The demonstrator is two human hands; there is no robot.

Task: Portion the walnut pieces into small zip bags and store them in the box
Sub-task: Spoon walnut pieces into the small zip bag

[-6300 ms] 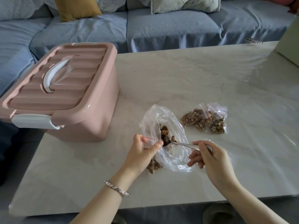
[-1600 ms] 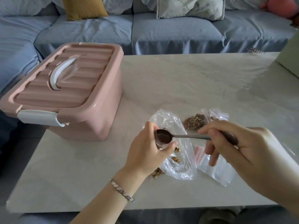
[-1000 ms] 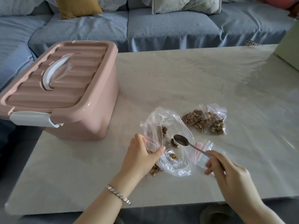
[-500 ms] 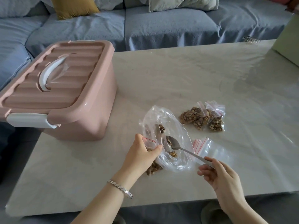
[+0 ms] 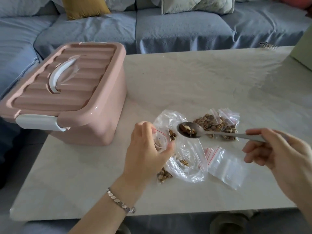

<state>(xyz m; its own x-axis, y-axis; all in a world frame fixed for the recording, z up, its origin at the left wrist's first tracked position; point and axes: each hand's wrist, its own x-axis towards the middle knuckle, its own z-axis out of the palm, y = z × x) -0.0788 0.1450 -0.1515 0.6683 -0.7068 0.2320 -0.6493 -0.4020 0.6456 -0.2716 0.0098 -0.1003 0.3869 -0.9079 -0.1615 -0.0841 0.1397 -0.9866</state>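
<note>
We are mid-portion: our left hand [image 5: 145,149] has its fingers [image 5: 143,126] clamped round the small zip bag [image 5: 160,141], held open. Our right hand [image 5: 278,152] pinches the spoon [image 5: 197,132], with its walnut pieces [image 5: 186,129] just beside the bag's mouth. Next we need a careful tip inward. The box [image 5: 67,98] is lidded.

A pale, marble-patterned table [image 5: 185,78] is seen filling most of the view, its surface softly lit and marked by a faint sheen towards its far right corner. Behind the table's far edge a blue-grey sofa [image 5: 177,29] is set, and it is carried round past the table's left side. Beyond the table, a mustard cushion [image 5: 84,5] and a pale patterned cushion [image 5: 197,4] are propped against the sofa's back.
</note>
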